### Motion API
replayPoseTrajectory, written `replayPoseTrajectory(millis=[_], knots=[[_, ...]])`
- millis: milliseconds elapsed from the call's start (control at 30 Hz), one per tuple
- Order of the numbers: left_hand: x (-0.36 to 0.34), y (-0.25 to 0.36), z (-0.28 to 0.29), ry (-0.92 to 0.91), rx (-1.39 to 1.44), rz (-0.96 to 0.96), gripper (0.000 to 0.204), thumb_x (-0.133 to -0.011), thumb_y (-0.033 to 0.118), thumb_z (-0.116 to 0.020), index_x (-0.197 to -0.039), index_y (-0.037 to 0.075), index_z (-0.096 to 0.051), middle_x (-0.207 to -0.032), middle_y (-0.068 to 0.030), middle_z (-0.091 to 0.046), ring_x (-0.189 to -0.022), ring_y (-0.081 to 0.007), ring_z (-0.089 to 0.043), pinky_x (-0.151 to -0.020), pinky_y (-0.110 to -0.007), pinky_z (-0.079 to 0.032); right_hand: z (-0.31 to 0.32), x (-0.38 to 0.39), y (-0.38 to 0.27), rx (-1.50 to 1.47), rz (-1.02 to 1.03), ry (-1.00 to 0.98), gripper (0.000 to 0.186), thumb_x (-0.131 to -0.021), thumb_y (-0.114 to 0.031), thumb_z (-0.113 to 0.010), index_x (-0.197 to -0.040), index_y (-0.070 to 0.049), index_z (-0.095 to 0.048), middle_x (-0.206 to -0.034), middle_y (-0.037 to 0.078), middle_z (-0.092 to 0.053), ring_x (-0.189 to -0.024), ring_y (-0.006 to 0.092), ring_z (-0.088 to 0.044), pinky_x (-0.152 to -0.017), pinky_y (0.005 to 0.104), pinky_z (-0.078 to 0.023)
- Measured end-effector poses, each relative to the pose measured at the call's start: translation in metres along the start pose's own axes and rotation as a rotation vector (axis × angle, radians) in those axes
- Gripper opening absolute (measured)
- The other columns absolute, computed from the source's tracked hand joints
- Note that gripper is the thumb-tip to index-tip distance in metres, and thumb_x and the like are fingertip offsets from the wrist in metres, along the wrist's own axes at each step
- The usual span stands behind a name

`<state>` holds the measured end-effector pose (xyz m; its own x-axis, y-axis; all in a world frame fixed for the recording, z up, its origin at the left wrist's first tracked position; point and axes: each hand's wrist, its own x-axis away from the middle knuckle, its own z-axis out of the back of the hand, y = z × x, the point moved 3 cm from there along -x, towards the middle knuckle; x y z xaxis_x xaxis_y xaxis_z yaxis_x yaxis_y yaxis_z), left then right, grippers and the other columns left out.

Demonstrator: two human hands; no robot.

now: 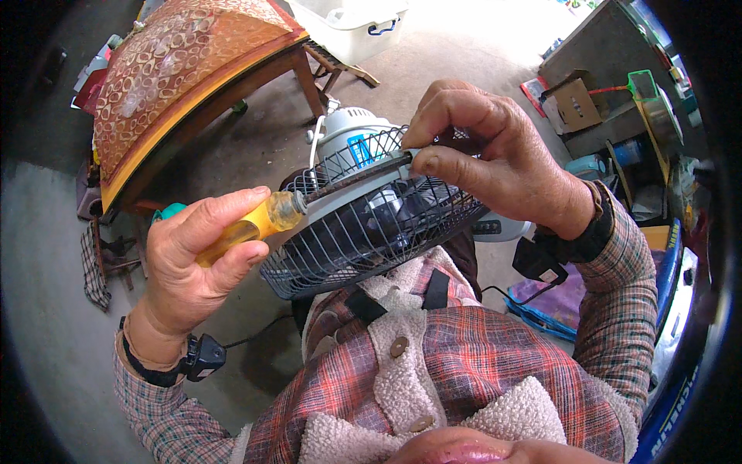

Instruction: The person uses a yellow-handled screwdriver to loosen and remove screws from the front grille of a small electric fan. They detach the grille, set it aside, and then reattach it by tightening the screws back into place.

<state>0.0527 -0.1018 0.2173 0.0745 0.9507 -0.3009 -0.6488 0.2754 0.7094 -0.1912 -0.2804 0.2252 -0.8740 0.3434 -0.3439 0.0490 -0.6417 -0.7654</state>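
Observation:
My left hand (205, 243) is closed round the yellow see-through handle of a screwdriver (255, 224). Its dark shaft runs to the right along the pale grey rim (340, 205) of an electric fan's wire guard. At the shaft's far end, my right hand (495, 158) pinches the rim between thumb and fingers, which hide the exact contact of the tip. The fan's dark guard (371, 240) is tilted in front of my body, with dark blades inside it. Behind the guard shows the fan's pale motor housing (352, 124), with a blue label on it.
A table (201, 151) with a patterned cover stands at the far left. Beyond it are a white tub (355, 35) and a small wooden stool (332, 69). On the right are a cardboard box (576, 104), shelves with clutter, and a purple-and-blue bag (549, 301). Wrist straps trail dark cables.

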Motion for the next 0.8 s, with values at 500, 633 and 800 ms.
replayPoseTrajectory(millis=[500, 633, 800], knots=[[-0.006, 0.014, 0.005, -0.117, 0.170, 0.283, 0.033, -0.087, 0.009, -0.073, -0.117, -0.001, -0.066, -0.105, -0.0095, -0.071, -0.092, -0.0138, -0.066, -0.084, -0.027, -0.051, -0.004, 0.003, 0.002, -0.025, -0.010, 0.006, 0.016, -0.093, -0.011, -0.070, -0.106, -0.002, -0.066, -0.100, 0.006, -0.061, -0.094, 0.0133, -0.061, -0.084, 0.0271, -0.050], [-0.007, 0.012, 0.001, -0.067, 0.013, 0.111, 0.036, -0.085, 0.012, -0.077, -0.117, 0.000, -0.066, -0.103, -0.0130, -0.072, -0.088, -0.0187, -0.070, -0.080, -0.028, -0.054, -0.001, 0.001, -0.001, 0.008, -0.008, 0.001, 0.015, -0.093, -0.010, -0.071, -0.105, -0.002, -0.066, -0.097, 0.006, -0.060, -0.091, 0.0131, -0.061, -0.080, 0.0268, -0.050], [-0.004, 0.009, 0.000, -0.010, -0.153, 0.008, 0.041, -0.083, 0.017, -0.080, -0.118, 0.002, -0.066, -0.103, -0.0148, -0.071, -0.087, -0.0245, -0.071, -0.079, -0.031, -0.055, -0.003, 0.001, -0.002, -0.019, -0.037, 0.038, 0.012, -0.088, -0.009, -0.071, -0.098, -0.002, -0.067, -0.093, 0.007, -0.062, -0.091, 0.0182, -0.062, -0.081, 0.0317, -0.050]])
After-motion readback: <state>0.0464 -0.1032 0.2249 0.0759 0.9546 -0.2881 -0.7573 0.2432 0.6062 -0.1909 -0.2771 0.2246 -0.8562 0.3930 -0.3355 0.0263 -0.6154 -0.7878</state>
